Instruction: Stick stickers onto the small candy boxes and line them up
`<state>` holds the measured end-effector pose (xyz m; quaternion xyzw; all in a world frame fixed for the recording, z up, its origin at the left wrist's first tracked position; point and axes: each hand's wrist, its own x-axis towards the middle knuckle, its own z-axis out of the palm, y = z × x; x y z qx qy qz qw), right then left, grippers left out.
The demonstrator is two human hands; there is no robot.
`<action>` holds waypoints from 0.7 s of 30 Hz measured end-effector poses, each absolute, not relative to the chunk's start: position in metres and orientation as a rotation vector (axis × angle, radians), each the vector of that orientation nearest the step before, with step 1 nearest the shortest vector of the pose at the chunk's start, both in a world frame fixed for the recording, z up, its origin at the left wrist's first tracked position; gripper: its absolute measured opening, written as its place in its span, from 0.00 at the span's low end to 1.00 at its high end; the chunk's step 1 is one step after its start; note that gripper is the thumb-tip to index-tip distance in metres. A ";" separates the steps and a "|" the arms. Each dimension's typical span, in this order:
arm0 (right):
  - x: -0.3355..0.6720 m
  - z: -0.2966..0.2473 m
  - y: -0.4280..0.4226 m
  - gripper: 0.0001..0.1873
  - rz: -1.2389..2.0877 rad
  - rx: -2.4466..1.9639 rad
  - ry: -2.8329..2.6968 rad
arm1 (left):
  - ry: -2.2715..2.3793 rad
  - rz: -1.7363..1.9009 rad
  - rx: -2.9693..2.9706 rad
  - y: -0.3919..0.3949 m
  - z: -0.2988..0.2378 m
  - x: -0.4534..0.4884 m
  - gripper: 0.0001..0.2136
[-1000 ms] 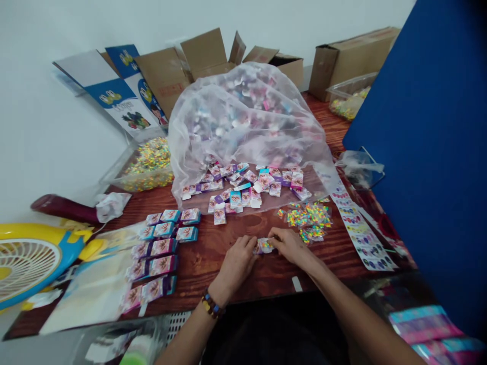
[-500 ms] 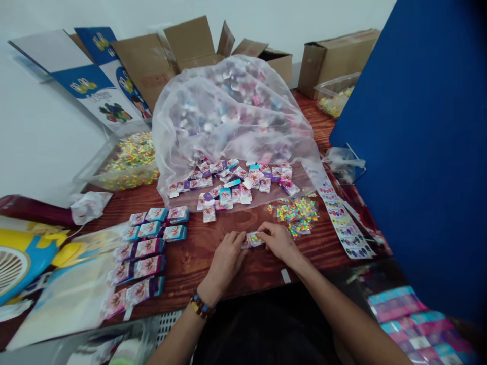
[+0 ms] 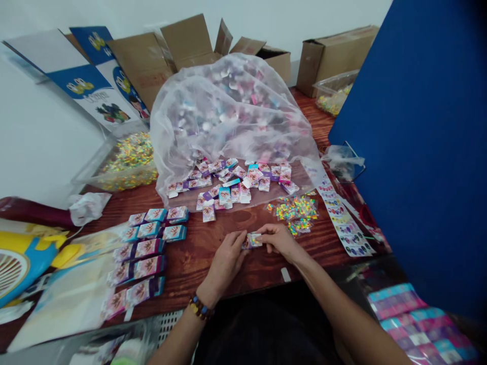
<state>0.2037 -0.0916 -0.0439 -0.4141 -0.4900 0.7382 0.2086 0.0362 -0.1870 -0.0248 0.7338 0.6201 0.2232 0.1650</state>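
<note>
Head view: we look down on a wooden table (image 3: 198,258), both forearms reaching in from the bottom edge.

Left hand (image 3: 226,263): fingers (image 3: 238,238) sit narrow against the left end of a small printed packet (image 3: 254,240); a beaded bracelet (image 3: 201,307) circles the wrist.

Right hand (image 3: 279,242): fingers (image 3: 264,229) pinch narrow on the packet's right end.

Packet: held between both hands over the middle of the table; its finer details are too small for us to read.

Good handling: we keep the pinch light and even from both ends, so the small packet stays square.

Right of the hands: a heap of bright loose pieces (image 3: 292,212) lies just ahead, beside a printed sticker strip (image 3: 344,218).

Left of the hands: rows of packaged cards (image 3: 140,248) lie near.

Ahead: a clear plastic bag (image 3: 228,106) spills more packets.

Room to move: wood shows around the hands, and the table's near edge runs just below them.
</note>
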 end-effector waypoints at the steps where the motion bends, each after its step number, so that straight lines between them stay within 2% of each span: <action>1: 0.202 -0.045 -0.093 0.11 2.032 -1.140 -1.351 | 1.750 0.653 2.104 -0.187 -0.025 0.037 0.23; 7: 0.187 -0.045 -0.112 0.07 1.832 -1.204 -1.262 | 1.763 0.742 2.163 -0.187 -0.033 0.042 0.22; 10: 0.185 -0.042 -0.118 0.09 1.756 -1.207 -1.383 | 1.810 0.777 2.096 -0.187 -0.038 0.044 0.21; 15: 0.192 -0.036 -0.113 0.13 1.754 -1.025 -1.645 | 1.782 0.891 1.745 -0.184 -0.030 0.045 0.18; 21: 0.205 -0.027 -0.105 0.10 1.338 -0.840 -1.928 | 1.395 1.036 1.153 -0.183 -0.011 0.042 0.11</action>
